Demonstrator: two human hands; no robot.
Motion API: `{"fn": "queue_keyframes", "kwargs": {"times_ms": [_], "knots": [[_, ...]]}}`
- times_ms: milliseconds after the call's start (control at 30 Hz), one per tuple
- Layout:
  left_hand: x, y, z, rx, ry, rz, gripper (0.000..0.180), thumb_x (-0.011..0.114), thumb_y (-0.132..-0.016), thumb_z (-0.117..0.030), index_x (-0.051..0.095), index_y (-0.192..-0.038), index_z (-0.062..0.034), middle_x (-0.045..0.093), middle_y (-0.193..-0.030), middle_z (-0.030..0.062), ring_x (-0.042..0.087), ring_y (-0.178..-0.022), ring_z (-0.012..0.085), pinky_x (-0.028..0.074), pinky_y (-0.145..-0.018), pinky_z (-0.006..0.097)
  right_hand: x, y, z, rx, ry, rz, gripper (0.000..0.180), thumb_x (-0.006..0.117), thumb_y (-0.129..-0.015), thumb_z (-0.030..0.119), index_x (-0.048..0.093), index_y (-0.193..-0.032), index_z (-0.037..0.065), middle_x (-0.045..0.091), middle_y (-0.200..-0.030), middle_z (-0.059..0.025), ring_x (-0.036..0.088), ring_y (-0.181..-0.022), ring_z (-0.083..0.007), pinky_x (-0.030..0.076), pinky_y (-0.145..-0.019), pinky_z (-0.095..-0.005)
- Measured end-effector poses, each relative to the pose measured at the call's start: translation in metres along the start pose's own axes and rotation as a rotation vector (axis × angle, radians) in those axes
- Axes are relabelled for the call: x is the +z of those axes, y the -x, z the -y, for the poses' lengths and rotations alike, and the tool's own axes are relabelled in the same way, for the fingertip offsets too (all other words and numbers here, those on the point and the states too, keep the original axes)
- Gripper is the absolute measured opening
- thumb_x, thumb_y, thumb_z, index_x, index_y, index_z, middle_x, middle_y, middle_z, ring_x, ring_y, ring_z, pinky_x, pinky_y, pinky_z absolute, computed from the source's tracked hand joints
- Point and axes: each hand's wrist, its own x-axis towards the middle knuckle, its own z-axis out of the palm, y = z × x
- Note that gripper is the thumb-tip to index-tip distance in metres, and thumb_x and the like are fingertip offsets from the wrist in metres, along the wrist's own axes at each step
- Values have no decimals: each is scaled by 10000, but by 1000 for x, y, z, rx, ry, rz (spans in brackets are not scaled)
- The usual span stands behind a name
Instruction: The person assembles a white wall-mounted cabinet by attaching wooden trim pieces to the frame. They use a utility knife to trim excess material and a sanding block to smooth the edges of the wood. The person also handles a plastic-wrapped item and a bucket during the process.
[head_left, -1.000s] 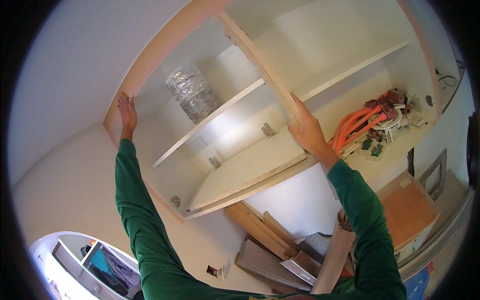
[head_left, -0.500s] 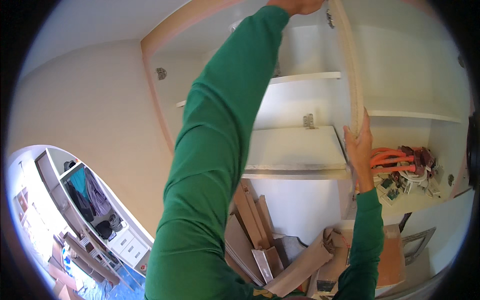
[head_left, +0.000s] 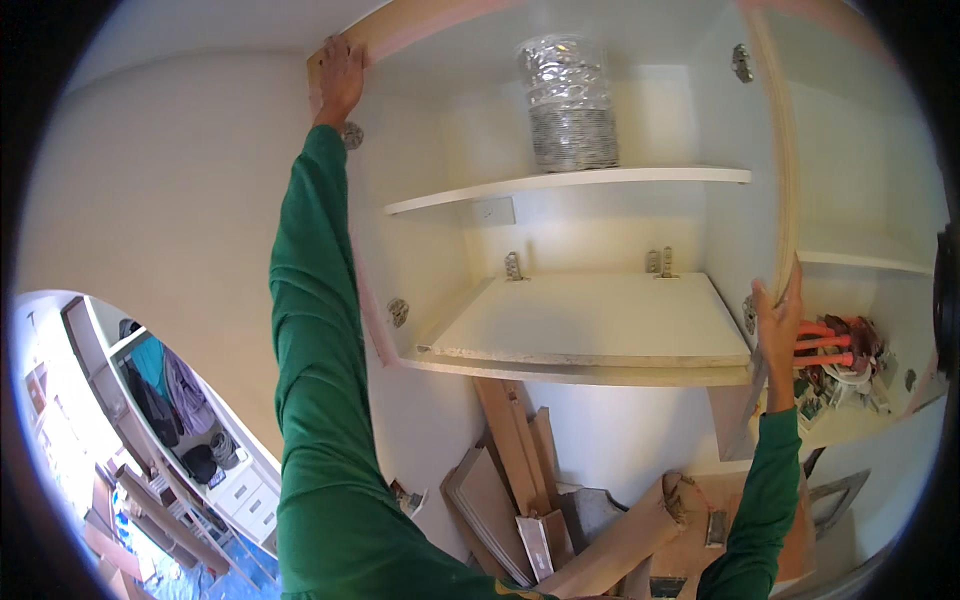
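Note:
In front of me is a white wall cabinet with raw wooden edges. High on the left, my left hand has its fingers bent over the upper corner of the wooden cabinet frame. My right hand grips the lower end of the upright divider, thumb on one side and fingers on the other. Between my arms, a shelf bears a silvery flexible duct. Below it, a white hinged panel lies flat on the cabinet bottom. Metal hinges show on the side walls.
Orange tubes and cables lie in the right compartment. Under the cabinet lean brown boards, beside a cardboard roll and a box. At far left, an opening shows hung clothes and white drawers.
My left hand has moved from the top of the divider leftward to the frame's corner, uncovering the duct and shelf. My right hand stays on the divider. The view has shifted slightly.

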Motion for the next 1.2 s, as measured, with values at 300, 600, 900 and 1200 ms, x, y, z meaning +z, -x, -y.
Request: {"fn": "queue_keyframes", "kwargs": {"times_ms": [300, 600, 900, 1200], "knots": [[65, -2, -187, 282, 1, -111, 548, 471, -1026, -400, 469, -1370, 27, 436, -1473, 248, 351, -1402, 439, 235, -1179, 572, -11, 1, 24, 133, -49, 55, 700, 654, -875, 35, 369, -1514, 16, 589, -1338, -241, 587, -1234, -308, 432, -1062, -374], [126, -51, -502, 564, 172, 36, 651, 501, -1006, -311, 339, -1506, 72, 313, -1582, 290, 247, -1489, 441, 149, -1248, 492, -1, 4, 27, 60, -68, 83, 736, 672, -862, 38, 347, -1523, 18, 545, -1402, -274, 555, -1298, -387, 423, -1088, -402], [79, -11, -295, 471, 181, 48, 567, 434, -1041, -371, 447, -1478, -9, 420, -1541, 229, 321, -1458, 411, 189, -1239, 454, -31, -6, 20, 91, 45, 75, 742, 673, -855, 45, 351, -1523, 32, 527, -1425, -269, 536, -1321, -384, 416, -1100, -424], [-61, 53, 108, 180, -66, 169, 505, 352, -1097, -333, 394, -1521, -62, 502, -1470, 189, 481, -1343, 306, 322, -1164, 413, 4, 13, 7, -38, 53, 71, 823, 713, -915, 288, 275, -1565, 38, 452, -1505, -256, 440, -1400, -382, 356, -1165, -409]]}}
